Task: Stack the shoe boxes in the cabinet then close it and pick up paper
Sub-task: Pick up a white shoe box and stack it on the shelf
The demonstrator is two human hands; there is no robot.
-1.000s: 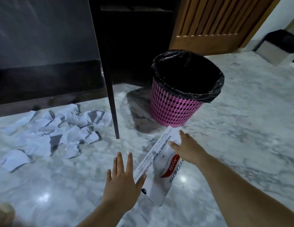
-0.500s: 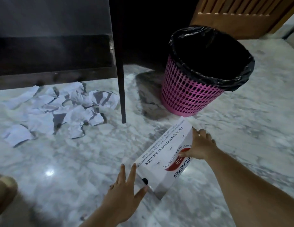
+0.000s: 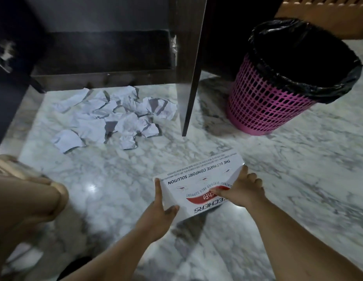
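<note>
Low over the marble, our left hand [image 3: 156,209] grips the near end of a white printed cardboard shoe box [image 3: 199,185] while our right hand [image 3: 240,192] clamps its far side, holding it tilted just above the grey-veined marble floor [image 3: 278,169]. Beyond lie crumpled white paper scraps [image 3: 113,116] before the open dark wood cabinet [image 3: 103,55]. Its door [image 3: 189,57] stands between them and a pink mesh bin with a black liner [image 3: 282,82].
</note>
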